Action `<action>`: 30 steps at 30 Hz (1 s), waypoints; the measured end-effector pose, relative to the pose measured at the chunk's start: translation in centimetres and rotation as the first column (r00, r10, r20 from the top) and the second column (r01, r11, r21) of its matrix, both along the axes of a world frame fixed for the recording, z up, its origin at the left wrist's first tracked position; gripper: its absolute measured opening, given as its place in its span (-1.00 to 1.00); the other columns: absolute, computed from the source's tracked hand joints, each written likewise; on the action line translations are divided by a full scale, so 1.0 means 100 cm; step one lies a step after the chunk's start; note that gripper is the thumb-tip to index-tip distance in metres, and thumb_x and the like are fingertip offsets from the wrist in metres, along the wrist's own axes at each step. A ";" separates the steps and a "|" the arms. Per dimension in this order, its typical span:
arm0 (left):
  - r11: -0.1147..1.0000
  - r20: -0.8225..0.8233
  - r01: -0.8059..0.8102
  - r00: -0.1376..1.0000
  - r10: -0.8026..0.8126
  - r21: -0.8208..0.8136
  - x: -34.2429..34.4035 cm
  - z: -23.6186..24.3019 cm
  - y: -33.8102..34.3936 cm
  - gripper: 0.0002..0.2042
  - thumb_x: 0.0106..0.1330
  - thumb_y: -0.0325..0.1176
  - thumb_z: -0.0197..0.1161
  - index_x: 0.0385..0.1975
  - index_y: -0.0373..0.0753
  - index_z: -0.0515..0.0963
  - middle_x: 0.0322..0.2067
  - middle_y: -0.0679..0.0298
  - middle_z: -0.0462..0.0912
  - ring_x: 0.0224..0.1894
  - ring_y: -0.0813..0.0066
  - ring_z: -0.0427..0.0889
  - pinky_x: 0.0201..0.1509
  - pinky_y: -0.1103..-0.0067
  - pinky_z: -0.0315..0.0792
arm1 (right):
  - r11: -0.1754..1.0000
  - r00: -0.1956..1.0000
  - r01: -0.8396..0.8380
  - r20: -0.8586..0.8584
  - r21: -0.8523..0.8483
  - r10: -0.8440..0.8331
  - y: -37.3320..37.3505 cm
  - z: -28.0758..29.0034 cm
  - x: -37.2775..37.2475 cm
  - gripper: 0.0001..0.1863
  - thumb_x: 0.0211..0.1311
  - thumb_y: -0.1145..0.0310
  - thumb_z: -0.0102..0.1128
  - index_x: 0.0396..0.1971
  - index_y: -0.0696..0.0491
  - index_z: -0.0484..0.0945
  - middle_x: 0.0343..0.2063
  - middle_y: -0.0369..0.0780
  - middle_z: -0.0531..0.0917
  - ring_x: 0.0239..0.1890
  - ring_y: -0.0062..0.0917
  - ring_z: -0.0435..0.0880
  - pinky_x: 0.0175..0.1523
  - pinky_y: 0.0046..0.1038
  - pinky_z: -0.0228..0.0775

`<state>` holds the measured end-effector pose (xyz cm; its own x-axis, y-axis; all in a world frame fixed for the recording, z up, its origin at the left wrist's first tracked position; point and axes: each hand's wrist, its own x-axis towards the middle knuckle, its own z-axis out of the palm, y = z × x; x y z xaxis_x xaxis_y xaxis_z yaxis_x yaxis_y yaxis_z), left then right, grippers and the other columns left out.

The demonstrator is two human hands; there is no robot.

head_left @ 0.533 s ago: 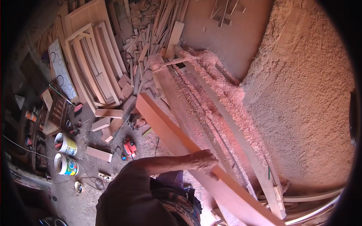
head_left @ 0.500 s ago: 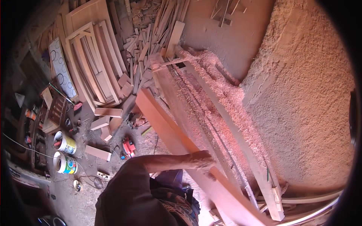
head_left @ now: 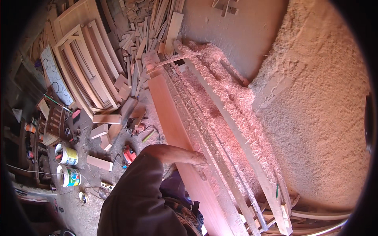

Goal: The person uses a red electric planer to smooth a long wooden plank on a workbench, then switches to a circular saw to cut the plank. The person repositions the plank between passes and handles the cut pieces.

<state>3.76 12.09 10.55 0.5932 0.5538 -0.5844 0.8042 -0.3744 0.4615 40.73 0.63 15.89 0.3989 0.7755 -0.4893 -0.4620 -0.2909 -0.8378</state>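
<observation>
Wood shavings (head_left: 236, 98) lie among long beams (head_left: 252, 159), beside which a wide plank (head_left: 173, 124) slants, gripped over its edge by the half-closed left hand (head_left: 197, 158) (the right is out of sight), best held near mid-length for balance.

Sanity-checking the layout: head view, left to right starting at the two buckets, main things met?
Two white buckets → lone wooden block → red tool → long wooden plank → ridge of wood shavings → rough tan surface.

The plank (head_left: 170, 112) is orange-brown to pink, the shavings (head_left: 237, 94) pink, the panel (head_left: 57, 76) pale with dark circles.
</observation>
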 end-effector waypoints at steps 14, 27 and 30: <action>0.928 0.064 -0.019 0.998 -0.005 0.371 -0.087 -0.054 0.036 -0.29 0.40 0.36 0.07 0.42 0.07 0.42 0.52 0.08 0.21 0.58 0.01 0.09 0.59 0.02 0.01 | 0.859 0.987 -0.104 -0.158 -0.501 0.026 -0.101 -0.051 0.009 -0.34 0.51 -0.21 0.08 0.30 0.01 0.33 0.11 -0.15 0.57 0.07 -0.44 0.51 0.31 -0.17 0.36; 0.140 0.506 -0.772 0.531 0.680 0.620 -0.144 -0.079 -0.059 -0.17 0.35 0.03 0.37 0.52 -0.18 0.18 0.52 -0.03 0.15 0.55 -0.05 0.15 0.54 0.10 0.17 | 0.696 0.072 -0.672 0.913 -0.254 0.403 0.029 -0.043 -0.131 -0.75 0.46 0.29 0.31 -0.17 0.21 0.71 -0.31 -0.01 0.79 -0.33 -0.25 0.78 -0.22 -0.33 0.64; -0.306 0.740 -0.829 0.178 0.649 0.468 -0.222 -0.089 -0.028 -0.32 0.38 -0.16 0.35 0.46 -0.22 0.28 0.42 -0.06 0.34 0.48 -0.03 0.32 0.48 0.18 0.28 | 0.635 0.171 -0.726 0.825 -0.264 0.539 0.071 -0.061 -0.176 -0.59 0.43 0.18 0.32 0.06 0.21 0.63 -0.06 -0.01 0.74 -0.12 -0.22 0.76 -0.07 -0.20 0.62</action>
